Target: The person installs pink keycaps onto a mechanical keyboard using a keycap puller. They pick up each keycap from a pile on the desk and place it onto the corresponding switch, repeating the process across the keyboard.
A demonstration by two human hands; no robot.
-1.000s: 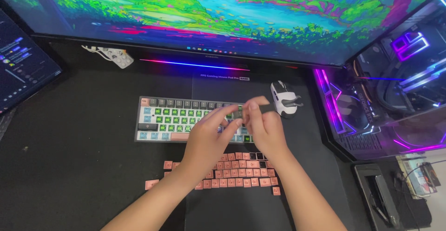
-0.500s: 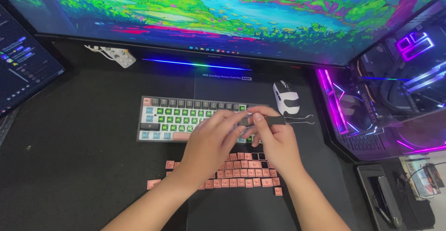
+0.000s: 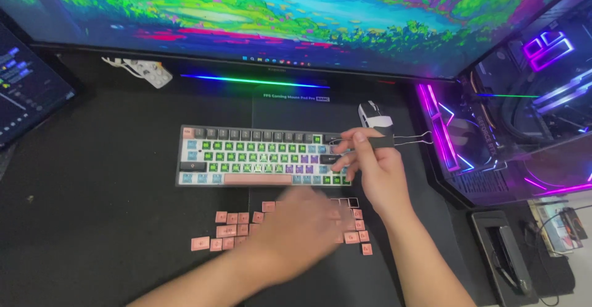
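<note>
A compact keyboard [image 3: 246, 159] with grey, green, purple and pink keys lies on the black desk mat. My right hand [image 3: 370, 168] hovers over its right end, gripping a wire keycap puller [image 3: 401, 140] whose loops stick out to the right. My left hand [image 3: 299, 230] is blurred, low over the loose pink keycaps [image 3: 231, 227] spread in front of the keyboard, fingers apart, nothing visibly held.
A white mouse [image 3: 374, 114] sits behind the keyboard's right end. A large bright monitor [image 3: 277, 17] fills the back, a lit computer case [image 3: 524, 109] stands at right, a second screen [image 3: 24, 91] at left, a white cable adapter [image 3: 145, 71] at back left.
My left hand has dropped away from the keyboard's right end down to the loose pink keycaps. My right hand stays by the keyboard with the puller, now turned sideways.
</note>
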